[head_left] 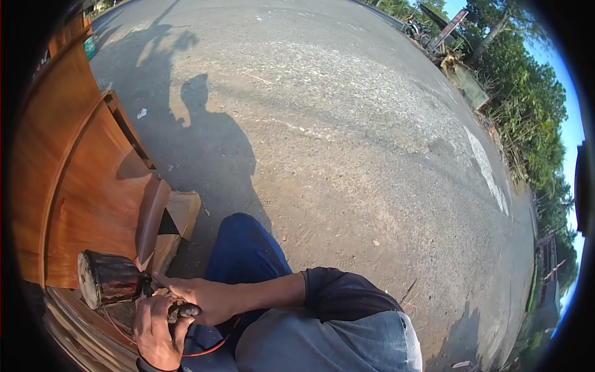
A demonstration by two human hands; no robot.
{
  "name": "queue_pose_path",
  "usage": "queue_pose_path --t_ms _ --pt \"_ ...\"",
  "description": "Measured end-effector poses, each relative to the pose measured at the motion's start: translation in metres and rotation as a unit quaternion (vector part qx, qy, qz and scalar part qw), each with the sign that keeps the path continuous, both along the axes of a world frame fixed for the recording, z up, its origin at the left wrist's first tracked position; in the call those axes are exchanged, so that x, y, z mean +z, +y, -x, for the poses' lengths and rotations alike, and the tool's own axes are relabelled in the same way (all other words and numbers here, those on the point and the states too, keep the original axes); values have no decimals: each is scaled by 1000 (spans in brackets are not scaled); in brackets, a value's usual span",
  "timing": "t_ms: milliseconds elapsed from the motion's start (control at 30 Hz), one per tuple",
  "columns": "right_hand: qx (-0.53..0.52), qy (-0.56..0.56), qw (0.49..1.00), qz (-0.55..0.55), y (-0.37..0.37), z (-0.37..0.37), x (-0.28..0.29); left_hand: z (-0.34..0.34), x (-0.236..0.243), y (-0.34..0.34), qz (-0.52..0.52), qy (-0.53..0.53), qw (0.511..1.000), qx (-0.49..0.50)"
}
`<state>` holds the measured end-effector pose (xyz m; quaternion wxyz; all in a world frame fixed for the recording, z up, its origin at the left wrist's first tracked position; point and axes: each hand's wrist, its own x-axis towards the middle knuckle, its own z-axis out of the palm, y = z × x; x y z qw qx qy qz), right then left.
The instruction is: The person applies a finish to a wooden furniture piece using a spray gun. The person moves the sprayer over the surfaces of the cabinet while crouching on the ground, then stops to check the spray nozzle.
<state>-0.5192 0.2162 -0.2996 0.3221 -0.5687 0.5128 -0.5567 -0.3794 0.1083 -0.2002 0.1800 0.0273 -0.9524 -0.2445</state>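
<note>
A paint-stained spray gun (108, 279) lies tipped sideways, its dark cup pointing left, against the lower part of a varnished wooden piece (93, 204). My right hand (204, 299) grips the gun just right of the cup, fingers partly hidden. My left hand (155, 332) is closed around the dark, smudged rear part of the gun, below the right hand. A thin red hose (204, 351) loops beneath both hands. My knee in blue trousers (242, 248) is beyond my right forearm.
Stacked wooden boards (65, 325) lie at lower left, with a pale panel (183, 211) beside the furniture. A paved road (372, 155) stretches ahead and right, with shadows across it. A parked motorcycle (414, 30), a signboard (449, 28) and trees (527, 105) line the far side.
</note>
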Motion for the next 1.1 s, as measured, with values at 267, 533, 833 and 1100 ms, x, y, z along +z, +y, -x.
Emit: queue_pose_path --t_ms 267,533,833,1100 --pt "-44 -9 997 -58 31 -3 15 16 -4 -9 144 -5 971 -189" --pt "-94 60 993 -30 14 30 23 -89 -107 -56 167 53 976 126" --pt "-516 89 852 -21 17 143 33 -211 -175 -99 162 -305 902 259" --pt "-467 109 878 -22 -15 140 40 -272 -131 -48 167 -266 899 304"
